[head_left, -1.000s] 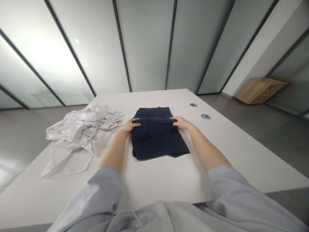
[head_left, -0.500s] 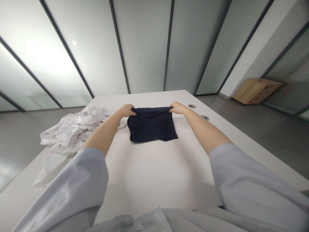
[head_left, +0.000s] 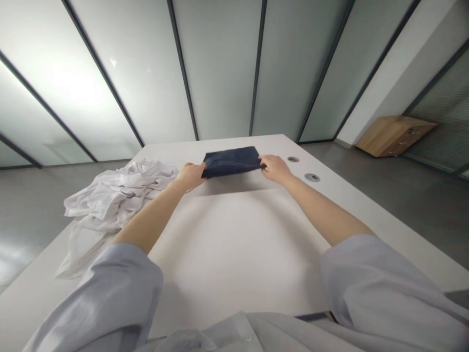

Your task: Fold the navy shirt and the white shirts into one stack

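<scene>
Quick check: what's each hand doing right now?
Left hand: closed on the left end of the folded dark navy cloth.
Right hand: closed on its right end.

matt navy cloth (head_left: pixel 231 161), smooth white table (head_left: pixel 234 244)

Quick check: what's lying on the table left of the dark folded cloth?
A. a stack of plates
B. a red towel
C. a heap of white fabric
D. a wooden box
C: a crumpled heap of white fabric lies left of the dark folded cloth, close to the left hand.
</scene>
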Motion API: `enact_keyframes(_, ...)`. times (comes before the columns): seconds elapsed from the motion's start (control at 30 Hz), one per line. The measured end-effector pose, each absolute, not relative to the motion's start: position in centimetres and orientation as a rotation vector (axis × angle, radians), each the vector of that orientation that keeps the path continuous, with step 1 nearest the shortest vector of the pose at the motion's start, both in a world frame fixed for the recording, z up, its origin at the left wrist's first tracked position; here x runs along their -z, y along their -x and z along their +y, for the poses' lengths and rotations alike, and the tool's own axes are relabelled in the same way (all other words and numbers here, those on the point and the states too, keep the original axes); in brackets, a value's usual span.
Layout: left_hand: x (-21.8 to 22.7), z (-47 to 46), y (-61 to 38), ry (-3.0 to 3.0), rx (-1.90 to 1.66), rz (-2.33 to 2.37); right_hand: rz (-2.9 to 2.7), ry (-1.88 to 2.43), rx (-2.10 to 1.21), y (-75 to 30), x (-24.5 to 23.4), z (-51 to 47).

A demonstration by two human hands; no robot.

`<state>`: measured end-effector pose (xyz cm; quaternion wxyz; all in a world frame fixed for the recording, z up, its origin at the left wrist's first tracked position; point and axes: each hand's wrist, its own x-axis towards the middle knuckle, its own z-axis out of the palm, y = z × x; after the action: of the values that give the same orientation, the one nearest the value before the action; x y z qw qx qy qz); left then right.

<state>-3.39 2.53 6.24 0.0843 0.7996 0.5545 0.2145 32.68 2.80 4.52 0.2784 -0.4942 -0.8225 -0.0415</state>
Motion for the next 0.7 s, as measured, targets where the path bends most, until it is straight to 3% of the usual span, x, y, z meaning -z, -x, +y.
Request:
enact_keyframes(0.1, -1.8, -0.8, 4.1, -2.181, -0.599, 1.555, -2.389, 1.384, -0.189, -32.2, 0.0, -0.7)
enact_keyframes(0.2, 0.0, -2.1, 4.8, -2.028, -0.745, 1.465, -2.292, 1.440, -0.283, -32.1, 2.2, -1.9)
enact_keyframes(0.43, 0.7, -2.5, 5.2, -1.885, -0.928, 1.470, -2.142, 1.370, -0.325, -32.1, 3.0, -1.3)
enact_keyframes(0.7, 2.0, -3.0, 5.6, -2.302, -0.775, 1.497, -2.177, 1.322, -0.332, -32.8, 4.0, -1.3)
